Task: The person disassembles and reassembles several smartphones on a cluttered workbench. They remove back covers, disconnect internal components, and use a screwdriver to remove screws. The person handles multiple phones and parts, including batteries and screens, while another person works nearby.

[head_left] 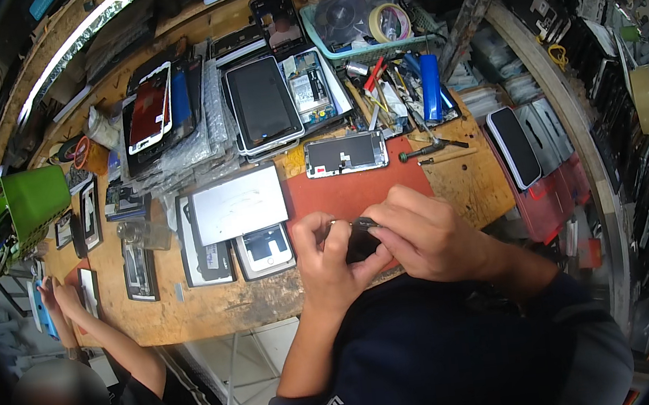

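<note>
Your left hand (329, 254) has its fingers curled shut around a small dark part (361, 240), thumb and forefinger pinching its left edge, and your right hand (424, 235) closes over it from the other side, fingertips pressed on its top right corner. Both hands meet on that one piece, so most of it is hidden; only a dark, slightly glossy patch shows between your thumbs, and what kind of part it is cannot be told. It sits lifted just above the near edge of the red work mat (355, 191), held in the air rather than resting there. This looks like a close handling step, with the piece being worked or inspected in the grip; whatever comes next will want a steady pinch from your left hand while the right does the fine work, since the part is small and could slip. Just beyond your fingers, on the far side of the mat, lies an opened phone frame (345, 154), and to its right a small hammer (432, 148). Left of your left hand are a white phone (264, 249) and a pale flat panel (238, 204). Farther off stands a dark tablet (261, 102), and at the bench's far left another person's hand (59, 297) rests on the wood.
</note>
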{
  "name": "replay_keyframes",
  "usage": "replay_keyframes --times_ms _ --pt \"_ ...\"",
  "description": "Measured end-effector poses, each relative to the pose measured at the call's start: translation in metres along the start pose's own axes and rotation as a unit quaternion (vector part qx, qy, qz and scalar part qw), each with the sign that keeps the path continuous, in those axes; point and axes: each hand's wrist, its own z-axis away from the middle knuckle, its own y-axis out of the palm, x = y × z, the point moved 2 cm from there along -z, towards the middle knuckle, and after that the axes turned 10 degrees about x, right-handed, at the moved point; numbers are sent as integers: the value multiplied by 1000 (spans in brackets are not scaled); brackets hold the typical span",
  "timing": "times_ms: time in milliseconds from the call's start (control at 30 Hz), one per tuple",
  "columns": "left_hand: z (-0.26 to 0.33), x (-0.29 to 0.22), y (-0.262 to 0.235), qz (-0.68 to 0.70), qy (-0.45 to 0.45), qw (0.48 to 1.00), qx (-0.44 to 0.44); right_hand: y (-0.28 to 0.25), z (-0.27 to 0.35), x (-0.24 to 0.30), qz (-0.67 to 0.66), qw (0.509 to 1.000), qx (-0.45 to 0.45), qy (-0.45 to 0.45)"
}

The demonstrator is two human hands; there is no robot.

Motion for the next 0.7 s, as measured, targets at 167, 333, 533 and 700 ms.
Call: replay_keyframes --times_ms 167,333,533,700 --pt "3 -4 -4 -15 20 1000 -7 9 8 -1 -55 998 -32 -8" --pt "8 -6 -7 -45 45 998 -29 23 17 -4 -61 994 -80 -36" --pt "9 -8 -12 -35 61 997 -25 43 22 -7 -88 986 -137 -42" --pt "6 -11 -11 0 88 996 6 59 30 -2 -96 977 -188 -21"
